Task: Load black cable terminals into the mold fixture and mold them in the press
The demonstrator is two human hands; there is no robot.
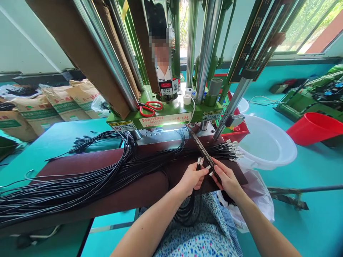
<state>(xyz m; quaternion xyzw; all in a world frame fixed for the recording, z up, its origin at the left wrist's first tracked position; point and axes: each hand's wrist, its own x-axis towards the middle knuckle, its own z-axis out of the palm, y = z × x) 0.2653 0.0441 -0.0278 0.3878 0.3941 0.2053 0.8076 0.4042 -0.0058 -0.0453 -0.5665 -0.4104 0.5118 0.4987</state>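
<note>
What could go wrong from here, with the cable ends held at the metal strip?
1. The left hand pinches several cable ends at once; one might slip or seat crooked in the metal strip that the right hand grips.
2. The long black cable bundle sprawls over the bench and lap; a snag could tug loose the plugs lined up at the strip's right side.

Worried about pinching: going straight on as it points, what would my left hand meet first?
The left hand, gripping cable ends, would probably meet the narrow metal jig bar first; depth is unclear.
</note>
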